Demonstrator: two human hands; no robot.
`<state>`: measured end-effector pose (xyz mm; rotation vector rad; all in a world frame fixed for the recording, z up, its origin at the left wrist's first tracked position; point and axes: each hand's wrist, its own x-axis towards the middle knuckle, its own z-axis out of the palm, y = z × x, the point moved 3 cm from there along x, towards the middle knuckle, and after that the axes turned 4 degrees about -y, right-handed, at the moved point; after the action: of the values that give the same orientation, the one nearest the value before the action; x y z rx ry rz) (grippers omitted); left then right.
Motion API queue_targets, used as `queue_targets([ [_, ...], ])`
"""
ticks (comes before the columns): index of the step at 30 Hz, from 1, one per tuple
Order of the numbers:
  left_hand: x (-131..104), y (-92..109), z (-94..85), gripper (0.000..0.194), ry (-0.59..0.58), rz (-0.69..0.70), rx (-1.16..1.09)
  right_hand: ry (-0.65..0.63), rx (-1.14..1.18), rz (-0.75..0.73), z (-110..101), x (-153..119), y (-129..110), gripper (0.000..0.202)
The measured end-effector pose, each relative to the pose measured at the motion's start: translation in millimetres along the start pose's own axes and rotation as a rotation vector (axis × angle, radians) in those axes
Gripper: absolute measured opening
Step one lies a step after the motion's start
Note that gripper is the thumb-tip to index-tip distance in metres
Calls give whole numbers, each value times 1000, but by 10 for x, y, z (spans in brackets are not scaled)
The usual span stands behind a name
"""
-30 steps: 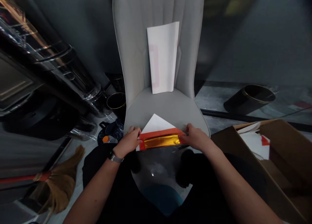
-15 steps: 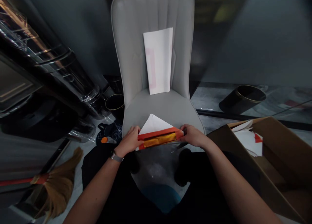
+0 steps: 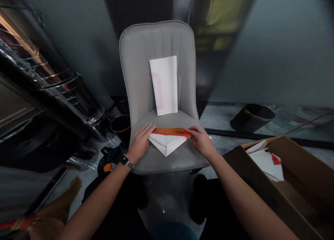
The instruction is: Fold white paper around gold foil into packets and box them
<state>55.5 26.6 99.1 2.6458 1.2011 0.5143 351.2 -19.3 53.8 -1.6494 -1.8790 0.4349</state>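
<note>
A folded sheet of paper (image 3: 166, 142) lies over the seat of a grey chair (image 3: 161, 163). It has a white triangle whose point faces me, and a red and gold band runs along its far edge. My left hand (image 3: 141, 142) grips its left end, fingers close together along the edge. At the right end, the thumb and fingers of my right hand (image 3: 200, 140) pinch the corner of the band. Behind it, a stack of folded white paper (image 3: 165, 87) with a faint pink mark leans upright against the backrest.
At right stands an open cardboard box (image 3: 261, 194) with white and red folded paper (image 3: 268, 163) inside. Black bins (image 3: 252, 118) stand near the walls. A straw broom (image 3: 54, 212) is at lower left, beside a dark bag (image 3: 114, 160) on the floor.
The folded paper has gone farther back onto the seat, and its white point now faces me instead of away. Both hands moved with it. The view has tilted upward.
</note>
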Motion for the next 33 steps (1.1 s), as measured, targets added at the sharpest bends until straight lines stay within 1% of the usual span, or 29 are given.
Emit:
queue_targets([
  [2, 25, -114, 154, 65, -184, 46, 37, -158, -61, -22, 131, -3, 56, 66],
  [4, -44, -207, 292, 62, -364, 72, 45, -294, -154, -23, 228, -57, 98, 75],
  [5, -98, -239, 343, 64, -429, 77, 49, -318, -202, -10, 251, -84, 106, 76],
  [7, -204, -264, 406, 70, -491, 76, 74, -292, -267, 21, 267, -111, 78, 70],
  [10, -297, -213, 445, 66, -475, 101, 148, -235, -273, -14, 328, -82, -67, 56],
  [13, -337, -114, 485, 60, -454, 141, 206, -288, -255, -85, 493, -37, -199, 52],
  [16, -382, -38, 525, 58, -433, 135, 213, -372, -258, -97, 643, -29, -190, 54],
  [18, -427, -9, 538, 57, -424, 120, 197, -399, -258, -115, 688, -41, -134, 55],
  [21, -528, 7, 530, 59, -443, 113, 179, -391, -250, -148, 696, -74, -61, 57],
  [24, -657, -16, 490, 70, -458, 93, 179, -359, -271, -152, 691, -132, -65, 62],
  [28, -760, -57, 415, 81, -461, 82, 148, -330, -321, -157, 696, -230, -157, 79],
  [29, -750, -56, 397, 80, -455, 84, 123, -326, -332, -156, 698, -250, -174, 83],
  [30, -721, -48, 381, 73, -433, 80, 95, -322, -343, -152, 701, -266, -185, 85],
  [32, -611, -15, 362, 52, -327, 27, 44, -314, -362, -148, 711, -286, -191, 87],
  [33, -544, 8, 370, 46, -259, -19, 32, -309, -367, -149, 718, -291, -189, 87],
])
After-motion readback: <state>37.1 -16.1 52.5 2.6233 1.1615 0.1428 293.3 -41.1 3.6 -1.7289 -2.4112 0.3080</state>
